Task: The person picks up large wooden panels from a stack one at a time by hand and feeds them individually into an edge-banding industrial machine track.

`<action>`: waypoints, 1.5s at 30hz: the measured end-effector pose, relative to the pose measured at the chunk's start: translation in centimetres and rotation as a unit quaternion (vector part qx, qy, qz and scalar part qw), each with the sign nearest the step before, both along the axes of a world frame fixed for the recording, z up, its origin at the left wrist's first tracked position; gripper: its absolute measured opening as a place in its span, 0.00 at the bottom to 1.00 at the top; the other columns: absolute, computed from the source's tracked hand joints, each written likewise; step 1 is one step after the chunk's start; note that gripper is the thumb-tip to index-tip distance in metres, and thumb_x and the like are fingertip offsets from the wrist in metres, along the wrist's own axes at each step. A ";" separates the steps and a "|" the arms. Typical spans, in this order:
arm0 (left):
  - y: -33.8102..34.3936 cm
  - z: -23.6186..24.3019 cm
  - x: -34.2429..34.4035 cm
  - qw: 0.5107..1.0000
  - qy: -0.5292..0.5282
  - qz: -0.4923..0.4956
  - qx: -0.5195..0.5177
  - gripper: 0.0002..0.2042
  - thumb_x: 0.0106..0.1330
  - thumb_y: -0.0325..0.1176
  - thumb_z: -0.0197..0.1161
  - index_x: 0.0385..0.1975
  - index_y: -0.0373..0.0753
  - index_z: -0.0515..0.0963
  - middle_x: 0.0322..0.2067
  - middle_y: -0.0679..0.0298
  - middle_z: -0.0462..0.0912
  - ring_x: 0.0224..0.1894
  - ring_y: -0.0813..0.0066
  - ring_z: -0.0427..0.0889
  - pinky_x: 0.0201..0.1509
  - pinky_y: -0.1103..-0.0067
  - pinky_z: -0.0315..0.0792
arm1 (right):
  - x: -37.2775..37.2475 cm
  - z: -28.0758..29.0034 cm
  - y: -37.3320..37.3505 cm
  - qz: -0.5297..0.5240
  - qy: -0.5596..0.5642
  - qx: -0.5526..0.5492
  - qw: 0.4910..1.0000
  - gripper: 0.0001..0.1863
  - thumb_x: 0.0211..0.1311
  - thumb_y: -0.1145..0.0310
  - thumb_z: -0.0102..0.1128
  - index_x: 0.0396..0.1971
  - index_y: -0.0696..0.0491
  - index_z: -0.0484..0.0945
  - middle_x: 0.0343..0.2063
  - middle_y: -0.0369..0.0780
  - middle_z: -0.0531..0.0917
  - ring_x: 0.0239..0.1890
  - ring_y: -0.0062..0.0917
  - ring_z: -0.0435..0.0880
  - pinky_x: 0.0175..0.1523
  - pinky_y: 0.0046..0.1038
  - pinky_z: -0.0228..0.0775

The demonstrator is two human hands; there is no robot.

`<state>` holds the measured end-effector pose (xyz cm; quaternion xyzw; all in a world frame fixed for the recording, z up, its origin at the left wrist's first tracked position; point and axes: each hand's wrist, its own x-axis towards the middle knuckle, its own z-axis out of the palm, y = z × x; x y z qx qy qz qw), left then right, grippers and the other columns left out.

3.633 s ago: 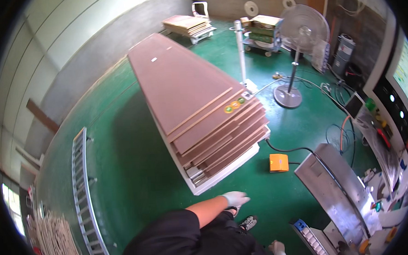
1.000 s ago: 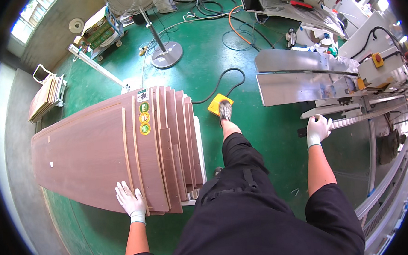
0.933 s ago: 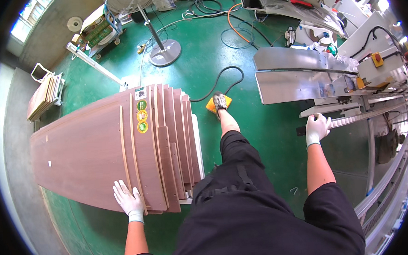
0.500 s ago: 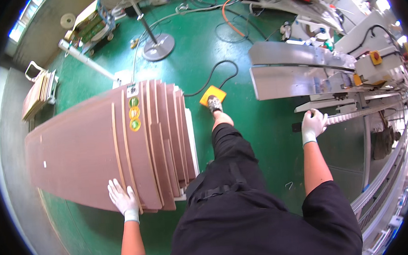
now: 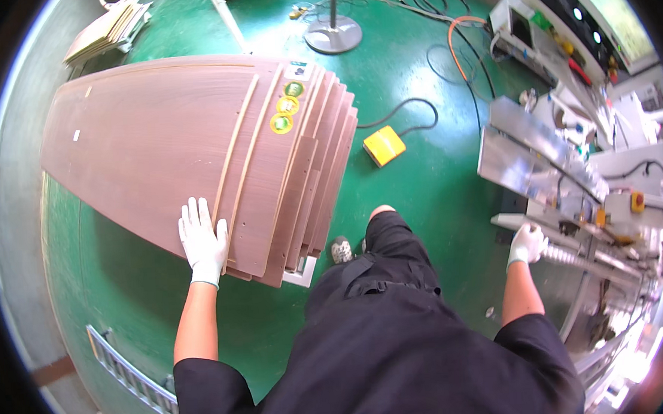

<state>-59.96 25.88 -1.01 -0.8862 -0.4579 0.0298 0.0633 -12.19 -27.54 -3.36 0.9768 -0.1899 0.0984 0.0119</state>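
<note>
My left hand (image 5: 203, 242), in a white glove, rests flat with fingers stretched on the top brown panel (image 5: 149, 153) of a stack. Two thin light-brown strips (image 5: 255, 155) lie across that panel, right beside my fingers. Three round stickers, two green and one yellow, sit near its right edge. On the other side, my right hand (image 5: 527, 244), gloved too, is curled closed at the end of a ridged white rail (image 5: 566, 257) on the metal machine (image 5: 527, 155). Whatever its fingers hold, if anything, is hidden.
A yellow foot pedal (image 5: 384, 146) with a black cable lies on the green floor ahead of my feet. Farther off stands a round grey pole base (image 5: 333, 34), with loose cables and an orange hose (image 5: 454, 47). More panels (image 5: 105, 33) sit at the far left; a metal ladder-like frame (image 5: 134, 378) lies near left.
My foot has come off the yellow pedal and back toward my body. My view has turned left; the left hand stays flat on the panel, the right stays curled by the machine.
</note>
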 end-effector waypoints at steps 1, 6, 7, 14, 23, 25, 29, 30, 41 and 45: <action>0.1 -0.1 0.1 1.000 0.010 -0.003 -0.006 0.32 0.68 0.46 0.51 0.70 0.38 0.55 0.71 0.52 0.53 0.73 0.53 0.51 0.74 0.61 0.45 | -0.2 0.2 0.1 -0.007 0.007 0.003 1.000 0.18 0.60 0.50 0.51 0.45 0.40 0.82 0.54 0.31 0.80 0.69 0.34 0.61 0.63 0.53 0.57; 0.0 0.5 0.3 0.999 0.013 -0.003 -0.033 0.33 0.69 0.48 0.50 0.70 0.38 0.56 0.72 0.52 0.52 0.73 0.53 0.49 0.75 0.61 0.42 | -0.7 0.9 0.6 -0.013 0.014 0.040 0.999 0.17 0.60 0.53 0.51 0.44 0.40 0.83 0.54 0.34 0.80 0.69 0.34 0.61 0.63 0.53 0.56; -0.2 0.7 0.4 0.999 0.016 0.000 -0.037 0.33 0.69 0.48 0.49 0.70 0.37 0.55 0.72 0.52 0.51 0.74 0.53 0.48 0.75 0.61 0.41 | -0.4 0.8 0.7 -0.009 0.000 0.039 0.999 0.18 0.61 0.52 0.50 0.45 0.40 0.82 0.54 0.35 0.79 0.69 0.33 0.60 0.63 0.54 0.56; -0.1 -0.1 0.8 0.998 0.037 0.011 -0.054 0.33 0.69 0.49 0.48 0.71 0.38 0.54 0.71 0.52 0.51 0.74 0.53 0.47 0.75 0.61 0.40 | 0.5 1.2 0.9 0.012 0.000 0.030 0.999 0.17 0.61 0.53 0.51 0.42 0.43 0.83 0.50 0.34 0.81 0.66 0.31 0.65 0.60 0.53 0.59; 0.2 1.8 0.9 0.997 0.013 0.030 -0.065 0.33 0.68 0.48 0.51 0.70 0.39 0.55 0.71 0.53 0.52 0.73 0.55 0.49 0.76 0.63 0.42 | -1.0 2.2 1.3 0.035 0.053 -0.013 0.998 0.22 0.62 0.54 0.45 0.47 0.48 0.81 0.47 0.44 0.82 0.55 0.41 0.74 0.60 0.42 0.64; -0.1 0.8 0.5 0.999 0.013 0.031 -0.042 0.32 0.69 0.50 0.48 0.70 0.42 0.55 0.71 0.56 0.52 0.74 0.57 0.49 0.76 0.63 0.41 | -0.1 2.4 0.6 0.054 0.086 -0.013 0.995 0.22 0.63 0.54 0.44 0.47 0.49 0.81 0.49 0.46 0.80 0.53 0.41 0.75 0.59 0.42 0.65; -0.3 0.6 0.3 0.998 0.018 0.042 -0.048 0.32 0.70 0.51 0.48 0.71 0.43 0.54 0.72 0.57 0.52 0.74 0.57 0.48 0.76 0.63 0.41 | 0.2 2.0 0.4 0.075 0.085 -0.063 0.992 0.23 0.63 0.55 0.42 0.45 0.52 0.82 0.45 0.47 0.83 0.50 0.42 0.78 0.57 0.42 0.68; -0.2 0.8 0.6 0.998 0.016 0.037 -0.044 0.32 0.70 0.50 0.48 0.71 0.43 0.55 0.72 0.57 0.52 0.74 0.57 0.48 0.76 0.63 0.41 | 0.9 1.5 -0.5 0.075 0.088 -0.060 0.991 0.23 0.63 0.56 0.41 0.43 0.53 0.82 0.42 0.48 0.84 0.47 0.44 0.79 0.55 0.42 0.69; 0.4 -0.1 0.2 0.999 0.017 0.028 0.007 0.32 0.69 0.50 0.50 0.70 0.43 0.57 0.70 0.58 0.56 0.72 0.58 0.53 0.75 0.65 0.47 | 3.3 -0.7 -4.5 0.045 0.090 0.032 0.994 0.28 0.64 0.51 0.39 0.44 0.58 0.81 0.44 0.52 0.83 0.47 0.47 0.81 0.55 0.41 0.69; 0.9 -0.3 0.5 0.999 0.009 0.030 0.032 0.32 0.69 0.50 0.51 0.69 0.43 0.58 0.70 0.57 0.57 0.71 0.56 0.56 0.73 0.65 0.49 | 4.2 -2.3 -5.1 0.047 0.045 0.080 0.995 0.28 0.64 0.49 0.41 0.46 0.56 0.81 0.45 0.52 0.83 0.49 0.47 0.81 0.57 0.40 0.69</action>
